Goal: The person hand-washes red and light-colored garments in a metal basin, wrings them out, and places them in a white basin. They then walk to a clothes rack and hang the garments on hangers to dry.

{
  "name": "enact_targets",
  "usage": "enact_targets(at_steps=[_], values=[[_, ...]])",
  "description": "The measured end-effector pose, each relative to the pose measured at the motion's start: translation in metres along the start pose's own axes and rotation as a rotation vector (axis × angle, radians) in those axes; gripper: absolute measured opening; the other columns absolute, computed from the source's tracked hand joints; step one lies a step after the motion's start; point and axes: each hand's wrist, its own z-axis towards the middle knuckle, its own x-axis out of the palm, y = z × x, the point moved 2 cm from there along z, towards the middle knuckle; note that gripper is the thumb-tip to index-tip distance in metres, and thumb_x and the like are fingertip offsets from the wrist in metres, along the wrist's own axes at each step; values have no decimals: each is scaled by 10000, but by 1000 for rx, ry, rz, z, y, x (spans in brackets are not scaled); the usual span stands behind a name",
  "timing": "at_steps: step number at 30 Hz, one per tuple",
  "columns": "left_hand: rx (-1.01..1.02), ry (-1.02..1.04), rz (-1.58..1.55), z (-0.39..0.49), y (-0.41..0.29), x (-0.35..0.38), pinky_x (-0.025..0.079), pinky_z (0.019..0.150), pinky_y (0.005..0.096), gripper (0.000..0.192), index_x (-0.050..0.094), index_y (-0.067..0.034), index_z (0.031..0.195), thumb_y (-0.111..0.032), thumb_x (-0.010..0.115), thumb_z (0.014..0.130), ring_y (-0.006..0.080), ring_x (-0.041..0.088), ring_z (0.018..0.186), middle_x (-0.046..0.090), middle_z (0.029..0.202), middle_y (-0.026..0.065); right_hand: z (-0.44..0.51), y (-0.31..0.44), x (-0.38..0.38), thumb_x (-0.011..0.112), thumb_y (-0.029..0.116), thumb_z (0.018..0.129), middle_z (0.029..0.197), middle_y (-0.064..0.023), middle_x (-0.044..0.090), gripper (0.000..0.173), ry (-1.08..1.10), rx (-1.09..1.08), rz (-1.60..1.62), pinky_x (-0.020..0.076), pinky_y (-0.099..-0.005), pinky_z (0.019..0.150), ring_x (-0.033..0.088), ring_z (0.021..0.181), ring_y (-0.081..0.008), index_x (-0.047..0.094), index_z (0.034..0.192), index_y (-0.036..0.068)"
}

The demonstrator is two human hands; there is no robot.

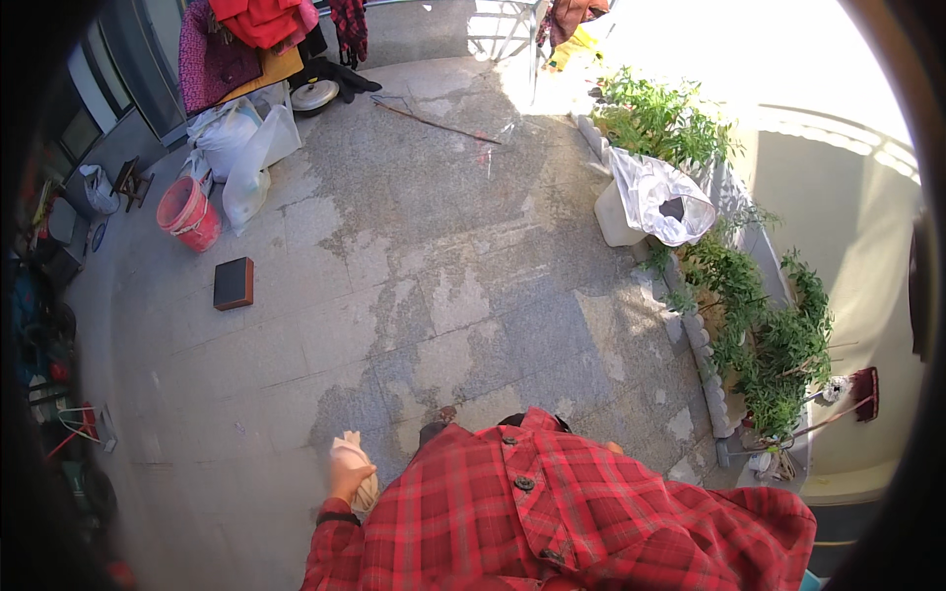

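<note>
My left hand (347, 476) is closed around a bunched, pale beige cloth-like thing (360, 451), which sticks out past the fingers at both ends. It is at the left side of my red plaid shirt (517, 510), above the paved floor (295, 369). Of my right hand only a small bit of skin (613, 448) shows past the shirt's front; the rest is hidden, and I cannot tell what it holds.
A dark box (233, 283), a pink bucket (189, 213) and white plastic bags (244, 148) stand at left. A thin stick (440, 125) lies farther off. At right are a planter's scalloped edging (698, 332), a white bin (617, 214) and a mop (865, 395).
</note>
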Motion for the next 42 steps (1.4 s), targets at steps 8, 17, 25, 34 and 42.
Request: enact_targets(at_steps=[8,17,25,34,42], values=[[-132,85,641,96,-117,-7,480,931,386,861,511,3,1251,-129,921,505,343,575,1139,597,1215,204,80,55,-34,681,484,782,930,-179,715,480,46,27,28,513,-381,807,690,938,-285,721,1043,83],[-94,-264,679,165,-223,-19,521,776,446,333,722,-89,967,-300,775,715,392,662,885,682,926,216,174,172,-173,634,303,736,999,-212,695,317,-35,172,-285,527,-439,838,663,990,-375,744,926,74],[181,-223,509,248,-314,12,494,719,481,379,670,-128,1158,-300,687,820,415,638,834,684,926,212,256,443,-285,643,320,759,982,-241,670,448,-260,-479,-317,512,-487,823,638,945,-421,621,1099,30],[882,139,477,395,-440,34,506,762,444,307,710,-167,1069,-286,704,786,395,623,889,640,950,196,246,785,-244,698,529,786,1331,-251,512,905,-19,-1042,-348,458,-439,963,552,1157,-405,337,1456,38],[1156,317,399,463,-592,0,488,797,444,480,670,-188,1162,-97,720,694,371,592,923,583,928,156,274,894,-202,747,472,748,1316,-273,522,977,358,-1038,-433,420,-413,1016,515,1211,-418,265,1482,45]])
